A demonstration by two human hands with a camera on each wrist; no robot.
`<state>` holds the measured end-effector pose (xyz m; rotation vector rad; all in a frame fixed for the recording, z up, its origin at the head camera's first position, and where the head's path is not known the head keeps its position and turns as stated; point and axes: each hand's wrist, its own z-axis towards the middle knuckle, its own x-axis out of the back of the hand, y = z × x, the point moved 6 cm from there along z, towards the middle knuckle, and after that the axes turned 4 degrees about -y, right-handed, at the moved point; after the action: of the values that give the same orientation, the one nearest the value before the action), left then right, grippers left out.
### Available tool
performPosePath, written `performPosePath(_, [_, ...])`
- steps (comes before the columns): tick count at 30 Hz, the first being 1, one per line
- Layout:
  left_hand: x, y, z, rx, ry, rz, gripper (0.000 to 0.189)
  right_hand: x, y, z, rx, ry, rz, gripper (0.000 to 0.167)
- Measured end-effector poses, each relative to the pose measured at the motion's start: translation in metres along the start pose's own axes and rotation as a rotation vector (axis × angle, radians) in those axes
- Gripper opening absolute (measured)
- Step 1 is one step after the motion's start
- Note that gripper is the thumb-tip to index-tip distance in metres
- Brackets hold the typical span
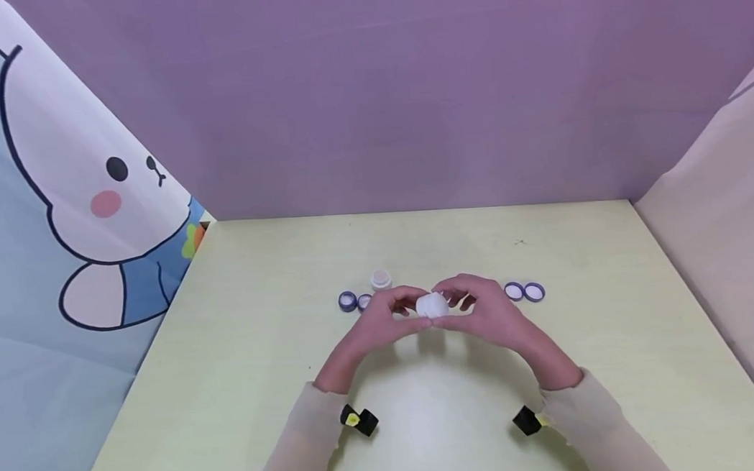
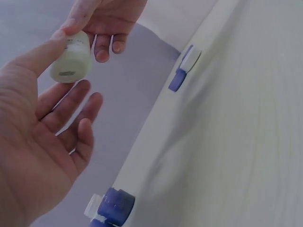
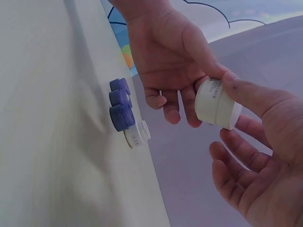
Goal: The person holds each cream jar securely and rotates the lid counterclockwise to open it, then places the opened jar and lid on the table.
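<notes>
A small white jar [image 1: 432,305] with a rounded body and printed text is held up above the table between both hands. My left hand [image 1: 382,323] pinches one side of it, thumb in front and fingertips behind. From the other side my right hand [image 1: 485,314] pinches the same jar, the two thumbs nearly meeting. In the right wrist view a seam runs around the jar [image 3: 217,105] between its body and a wider end. The other fingers of both hands are loosely bent, clear of the jar.
Behind my left hand stand another white jar [image 1: 381,279] and small purple round containers [image 1: 347,301], partly covered by that hand. Two purple-rimmed white discs [image 1: 534,292] lie past my right hand. A purple backdrop [image 1: 408,104] closes off the table's far edge, with printed cloths at both sides.
</notes>
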<state>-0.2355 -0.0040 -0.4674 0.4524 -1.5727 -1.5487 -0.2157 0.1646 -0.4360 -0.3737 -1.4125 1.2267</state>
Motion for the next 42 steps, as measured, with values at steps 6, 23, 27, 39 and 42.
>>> performPosePath(6, [0.003, -0.001, -0.003, -0.006, 0.065, -0.089, 0.036, -0.003, 0.001, 0.001, -0.020, -0.023, 0.002, 0.039])
performPosePath(23, [0.006, -0.015, 0.000, 0.006, 0.121, 0.047, 0.042, -0.008, 0.011, 0.000, -0.165, -0.062, -0.112, 0.027])
performPosePath(27, [0.005, -0.014, -0.001, -0.004, 0.099, 0.123, 0.046, -0.009, 0.013, -0.001, -0.185, -0.072, -0.111, 0.028])
performPosePath(39, [0.002, -0.014, -0.001, -0.113, 0.067, 0.313, 0.044, -0.013, 0.017, -0.003, -0.217, -0.099, -0.099, 0.024])
performPosePath(42, [0.002, -0.016, 0.000, -0.119, 0.079, 0.315, 0.044, -0.014, 0.016, -0.003, -0.185, -0.094, -0.111, 0.020])
